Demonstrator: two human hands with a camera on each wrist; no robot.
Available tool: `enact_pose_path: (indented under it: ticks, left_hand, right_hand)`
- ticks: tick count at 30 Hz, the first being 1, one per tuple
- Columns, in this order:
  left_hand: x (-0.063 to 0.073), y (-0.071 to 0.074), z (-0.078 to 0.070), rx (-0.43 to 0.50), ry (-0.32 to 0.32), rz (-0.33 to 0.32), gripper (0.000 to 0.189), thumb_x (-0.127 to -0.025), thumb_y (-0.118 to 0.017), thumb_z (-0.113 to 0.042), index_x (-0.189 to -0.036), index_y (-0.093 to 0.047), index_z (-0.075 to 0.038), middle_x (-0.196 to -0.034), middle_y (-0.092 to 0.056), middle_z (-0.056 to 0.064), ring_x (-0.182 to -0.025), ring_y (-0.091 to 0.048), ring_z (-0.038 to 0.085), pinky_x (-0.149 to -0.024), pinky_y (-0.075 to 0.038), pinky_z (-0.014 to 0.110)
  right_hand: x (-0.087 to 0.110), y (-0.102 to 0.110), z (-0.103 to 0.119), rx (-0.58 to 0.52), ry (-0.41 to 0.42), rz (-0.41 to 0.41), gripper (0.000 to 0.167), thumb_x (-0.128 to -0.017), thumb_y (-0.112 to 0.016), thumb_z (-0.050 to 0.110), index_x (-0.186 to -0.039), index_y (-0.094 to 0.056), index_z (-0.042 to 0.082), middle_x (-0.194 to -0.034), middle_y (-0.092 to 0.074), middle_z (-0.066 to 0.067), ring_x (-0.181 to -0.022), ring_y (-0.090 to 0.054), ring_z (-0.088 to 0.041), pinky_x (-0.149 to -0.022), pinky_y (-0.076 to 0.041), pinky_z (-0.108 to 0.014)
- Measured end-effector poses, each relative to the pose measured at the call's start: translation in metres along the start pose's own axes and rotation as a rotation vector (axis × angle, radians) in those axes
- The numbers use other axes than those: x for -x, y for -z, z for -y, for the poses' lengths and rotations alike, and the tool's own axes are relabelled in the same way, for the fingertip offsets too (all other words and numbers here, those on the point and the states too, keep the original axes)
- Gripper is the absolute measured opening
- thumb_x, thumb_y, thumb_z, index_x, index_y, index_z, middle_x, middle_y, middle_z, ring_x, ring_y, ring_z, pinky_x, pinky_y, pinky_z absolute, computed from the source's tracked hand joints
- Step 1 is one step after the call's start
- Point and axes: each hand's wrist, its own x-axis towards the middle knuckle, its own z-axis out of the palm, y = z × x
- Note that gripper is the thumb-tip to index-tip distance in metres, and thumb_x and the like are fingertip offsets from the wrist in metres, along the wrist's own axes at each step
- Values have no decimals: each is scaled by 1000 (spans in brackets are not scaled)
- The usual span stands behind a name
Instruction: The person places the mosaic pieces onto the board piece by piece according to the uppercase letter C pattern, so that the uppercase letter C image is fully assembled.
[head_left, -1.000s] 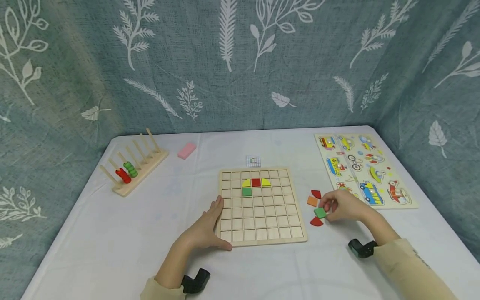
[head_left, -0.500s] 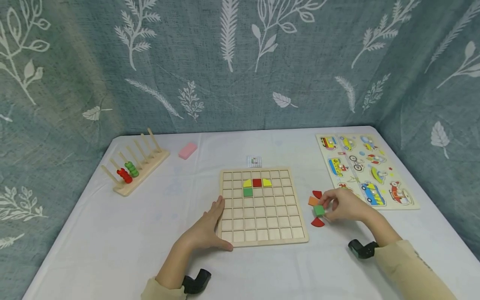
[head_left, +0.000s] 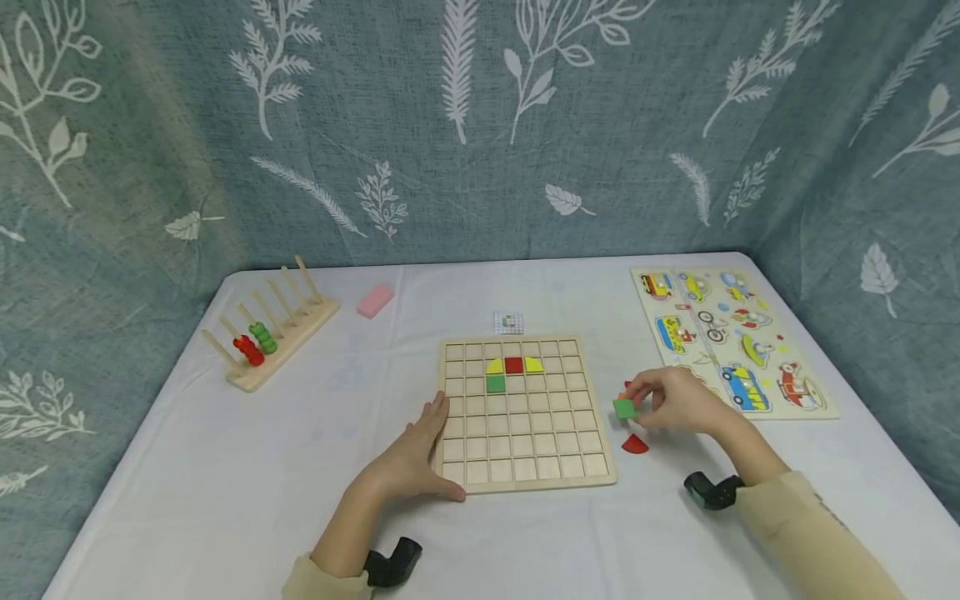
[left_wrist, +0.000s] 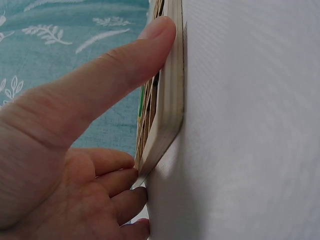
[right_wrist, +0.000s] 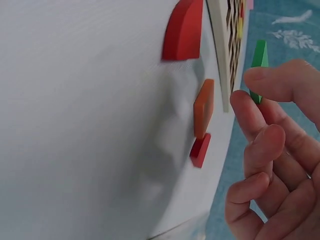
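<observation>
My right hand (head_left: 677, 402) pinches a green square tile (head_left: 624, 409) between thumb and fingers, raised off the cloth just right of the wooden grid board (head_left: 520, 427). In the right wrist view, a red wedge tile (right_wrist: 184, 34), an orange tile (right_wrist: 203, 109) and a second red tile (right_wrist: 200, 151) lie on the cloth beneath that hand. My left hand (head_left: 408, 458) rests at the board's near left corner, its thumb (left_wrist: 117, 72) straight along the edge. In the board's upper cells sit a red square (head_left: 513, 365), two yellow rounded tiles (head_left: 533, 365) and a green square (head_left: 496, 384).
A small printed card (head_left: 507, 323) lies behind the board. At the left stands a peg rack (head_left: 300, 327) with red and green beads; a pink block (head_left: 375, 301) is near it. A picture puzzle board (head_left: 720, 350) lies at the right, behind my right hand.
The green tile has come up off the cloth in my right hand and shifted left and slightly away, over the orange tile. My left hand and the board have stayed put.
</observation>
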Motion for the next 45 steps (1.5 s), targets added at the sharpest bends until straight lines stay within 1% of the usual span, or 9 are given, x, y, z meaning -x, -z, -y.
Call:
enact_pose_path:
  ticks: [3, 11, 15, 19, 26, 36, 45]
  left_hand:
    - [0, 0, 0, 3, -5, 0, 126, -47, -90, -26, -142, -15, 8, -150, -7, 20, -137, -5, 35, -109, -9, 52]
    - [-2, 0, 1, -12, 9, -3, 127, -47, -90, -28, -143, -15, 7, -151, -6, 19, -138, -5, 34, -109, -9, 51]
    - [-2, 0, 1, -9, 3, -5, 127, -46, -90, -28, -142, -15, 7, -150, -7, 19, -137, -5, 34, -109, -9, 52]
    - [-1, 0, 0, -3, 0, -2, 126, -47, -90, -28, -142, -16, 8, -150, -7, 20, -137, -6, 35, -109, -9, 52]
    - [-1, 1, 1, -10, -3, 5, 126, -48, -90, -28, -143, -14, 7, -151, -6, 19, -137, -5, 34, -109, -9, 52]
    - [-2, -1, 2, -11, -2, 7, 126, -48, -90, -28, -143, -15, 7, -151, -6, 19, -137, -5, 34, -109, -9, 52]
    - [-1, -1, 1, -12, -2, 0, 126, -48, -90, -27, -143, -15, 7, -151, -7, 19, -137, -5, 34, -109, -10, 52]
  right_hand:
    - [-3, -3, 3, -9, 13, 1, 23, -68, -72, 4, -89, -66, 9, -76, -63, 3, -55, -48, -13, -47, -41, -23]
    - [-14, -9, 14, -52, 54, 25, 22, -68, -72, 3, -89, -66, 6, -80, -64, 2, -65, -55, -13, -58, -49, -26]
    - [-19, -12, 21, -69, 80, 34, 23, -69, -72, 2, -90, -66, 6, -80, -65, 1, -63, -55, -12, -56, -49, -25]
    - [-23, -16, 27, -71, 103, 44, 22, -69, -71, 2, -91, -67, 6, -79, -65, 2, -57, -52, -11, -51, -45, -24]
    - [-33, -21, 37, -84, 152, 50, 22, -69, -70, 1, -91, -66, 6, -77, -65, 3, -56, -49, -11, -49, -43, -22]
    - [-43, -31, 47, -98, 158, 46, 24, -68, -70, 1, -92, -66, 4, -77, -66, 2, -52, -45, -10, -47, -40, -21]
    - [-49, -35, 58, -92, 154, 29, 24, -69, -71, 5, -92, -66, 6, -76, -64, 4, -49, -44, -9, -47, -40, -22]
